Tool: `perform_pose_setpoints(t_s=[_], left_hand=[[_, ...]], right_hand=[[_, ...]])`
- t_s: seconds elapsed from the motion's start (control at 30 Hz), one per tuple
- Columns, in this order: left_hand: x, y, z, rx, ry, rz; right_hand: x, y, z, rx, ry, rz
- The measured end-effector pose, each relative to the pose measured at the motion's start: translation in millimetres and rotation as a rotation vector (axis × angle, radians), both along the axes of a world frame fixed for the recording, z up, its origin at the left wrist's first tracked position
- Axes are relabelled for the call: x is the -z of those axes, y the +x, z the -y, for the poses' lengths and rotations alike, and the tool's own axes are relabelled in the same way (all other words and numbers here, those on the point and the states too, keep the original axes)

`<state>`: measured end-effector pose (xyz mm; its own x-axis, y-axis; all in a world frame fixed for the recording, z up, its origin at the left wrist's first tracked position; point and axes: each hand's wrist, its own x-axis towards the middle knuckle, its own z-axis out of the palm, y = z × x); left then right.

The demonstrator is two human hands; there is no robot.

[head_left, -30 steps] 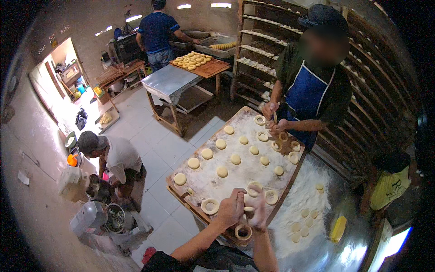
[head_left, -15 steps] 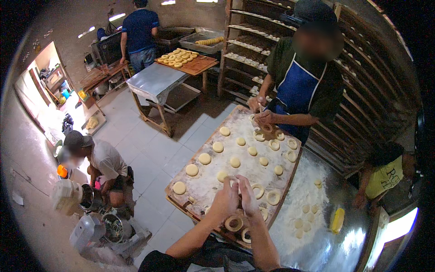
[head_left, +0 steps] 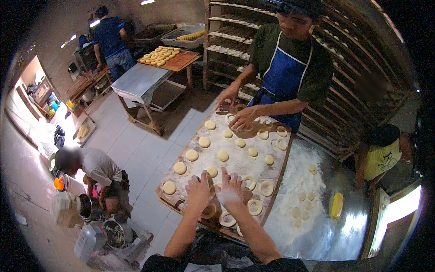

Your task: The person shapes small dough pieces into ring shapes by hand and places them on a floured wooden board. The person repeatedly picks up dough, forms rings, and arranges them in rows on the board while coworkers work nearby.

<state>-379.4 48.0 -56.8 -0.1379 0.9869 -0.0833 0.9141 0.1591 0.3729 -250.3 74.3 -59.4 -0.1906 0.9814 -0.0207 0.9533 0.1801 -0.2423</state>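
Note:
My left hand (head_left: 198, 194) and my right hand (head_left: 230, 192) are low over the near part of a floured wooden board (head_left: 242, 164), side by side and apart. The fingers of both stretch forward and spread, open, with white flour on the right hand. Just past my left fingertips lies a dough disc (head_left: 211, 172). Between the hands a pale bit of dough is partly hidden. Right of my right hand are dough rings (head_left: 266, 188), and another ring (head_left: 227, 219) lies below its wrist. Rows of dough discs (head_left: 192, 155) cover the board's left and middle.
Across the board a co-worker in a blue apron (head_left: 283, 72) reaches onto its far end, handling dough rings. A metal table (head_left: 349, 235) with flour, dough pieces and a yellow object (head_left: 336, 206) stands right. Tray racks (head_left: 208, 50) stand behind. Left, a person (head_left: 102, 167) bends by mixers.
My hands, close together before, have moved apart and their fingers have spread. The co-worker's hands have lowered from a lifted piece to the board. The whole view has shifted slightly.

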Motion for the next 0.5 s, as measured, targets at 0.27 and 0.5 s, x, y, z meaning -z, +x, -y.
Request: perform_pose_setpoints(t_s=[0.27, 0.5], left_hand=[[-13.6, 8.7, 3.0, 0.001, -0.021, -0.104], [-13.1, 98.7, 18.3, 0.215, 0.3, 0.127]], right_hand=[[1.4, 117.4, 39.8, 0.179, 0.259, -0.159], [13.2, 334.5, 129.5, 0.71, -0.182, -0.182]])
